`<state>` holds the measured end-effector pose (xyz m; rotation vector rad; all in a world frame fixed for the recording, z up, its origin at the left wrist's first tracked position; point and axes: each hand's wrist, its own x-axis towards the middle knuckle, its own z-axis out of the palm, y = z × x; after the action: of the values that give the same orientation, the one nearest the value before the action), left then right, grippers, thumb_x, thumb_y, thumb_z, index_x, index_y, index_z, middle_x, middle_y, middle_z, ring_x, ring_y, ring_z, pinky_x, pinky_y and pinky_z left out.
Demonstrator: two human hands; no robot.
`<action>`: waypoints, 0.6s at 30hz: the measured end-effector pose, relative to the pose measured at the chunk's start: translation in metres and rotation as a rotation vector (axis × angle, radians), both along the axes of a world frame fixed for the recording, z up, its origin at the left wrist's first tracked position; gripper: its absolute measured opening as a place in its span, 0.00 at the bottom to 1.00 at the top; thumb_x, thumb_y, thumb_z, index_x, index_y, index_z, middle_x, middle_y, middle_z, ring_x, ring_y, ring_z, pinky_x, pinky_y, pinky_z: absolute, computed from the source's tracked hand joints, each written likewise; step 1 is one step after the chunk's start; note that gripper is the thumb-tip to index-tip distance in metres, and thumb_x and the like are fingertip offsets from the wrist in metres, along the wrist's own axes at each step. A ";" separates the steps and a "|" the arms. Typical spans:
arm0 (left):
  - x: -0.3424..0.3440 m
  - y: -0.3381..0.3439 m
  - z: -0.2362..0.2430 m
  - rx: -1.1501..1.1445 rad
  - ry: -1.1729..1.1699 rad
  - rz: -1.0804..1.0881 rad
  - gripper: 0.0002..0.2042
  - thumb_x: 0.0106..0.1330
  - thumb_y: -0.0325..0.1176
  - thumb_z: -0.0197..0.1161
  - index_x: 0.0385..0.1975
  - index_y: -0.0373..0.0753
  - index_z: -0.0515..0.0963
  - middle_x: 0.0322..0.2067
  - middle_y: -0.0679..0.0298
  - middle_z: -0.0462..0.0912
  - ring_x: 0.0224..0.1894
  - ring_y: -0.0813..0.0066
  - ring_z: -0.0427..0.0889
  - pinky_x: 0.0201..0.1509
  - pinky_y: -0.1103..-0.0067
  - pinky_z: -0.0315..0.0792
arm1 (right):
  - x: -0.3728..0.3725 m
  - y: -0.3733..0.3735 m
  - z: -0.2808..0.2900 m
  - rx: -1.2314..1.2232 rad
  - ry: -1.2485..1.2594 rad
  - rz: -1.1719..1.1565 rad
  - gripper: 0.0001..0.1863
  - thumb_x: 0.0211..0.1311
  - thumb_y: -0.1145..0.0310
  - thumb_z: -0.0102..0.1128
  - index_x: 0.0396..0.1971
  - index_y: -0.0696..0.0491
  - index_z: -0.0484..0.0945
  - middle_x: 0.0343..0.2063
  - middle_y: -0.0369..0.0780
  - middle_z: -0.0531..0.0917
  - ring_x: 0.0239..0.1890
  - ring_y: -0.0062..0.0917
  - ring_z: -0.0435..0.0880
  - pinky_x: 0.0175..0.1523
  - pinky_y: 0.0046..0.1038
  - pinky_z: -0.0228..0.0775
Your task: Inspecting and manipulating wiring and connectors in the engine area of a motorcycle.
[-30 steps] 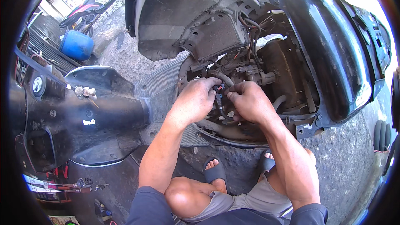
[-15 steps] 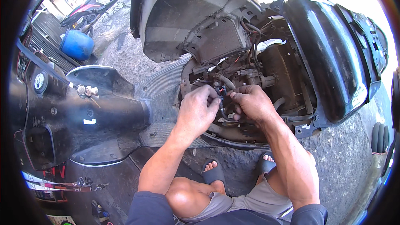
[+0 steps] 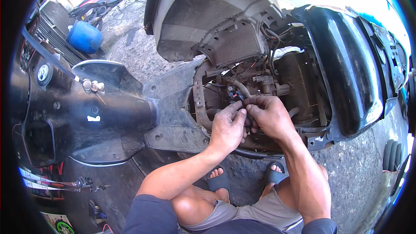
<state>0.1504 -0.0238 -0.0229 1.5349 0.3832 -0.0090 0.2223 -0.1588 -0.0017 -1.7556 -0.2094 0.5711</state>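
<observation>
Over the opened middle of a black scooter, my left hand [image 3: 228,128] and my right hand [image 3: 273,118] meet, both closed in a pinch. A thin black wire [image 3: 241,97] runs from a small dark connector [image 3: 234,94] to their fingertips. The part between the fingers is mostly hidden. Just beyond the hands lie a grey-brown hose [image 3: 241,87] and dusty engine parts [image 3: 263,80]. A large dark cylindrical housing [image 3: 298,78] sits to the right of them.
A big dusty storage bin [image 3: 208,21] stands tilted up beyond the opening. The black tail panel [image 3: 342,60] is at right, the ribbed footboard [image 3: 173,136] at left. A key with a charm [image 3: 93,86] hangs at the front panel. A blue drum [image 3: 84,37] lies farther back.
My left hand has moved right and nearer to me, its fingertips now against those of my right hand. The view has shifted slightly, and the connector shows more openly.
</observation>
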 end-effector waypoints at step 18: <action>0.020 0.005 -0.015 0.526 -0.159 0.158 0.13 0.70 0.32 0.68 0.43 0.25 0.84 0.19 0.62 0.85 0.19 0.81 0.79 0.24 0.77 0.72 | 0.009 0.000 -0.002 -0.150 -0.176 0.024 0.21 0.63 0.63 0.50 0.45 0.57 0.88 0.32 0.56 0.88 0.37 0.47 0.89 0.50 0.43 0.79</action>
<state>0.1700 -0.0190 -0.0382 2.0023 0.3970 0.3610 0.2310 -0.1586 -0.0035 -1.9533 -0.3178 0.4589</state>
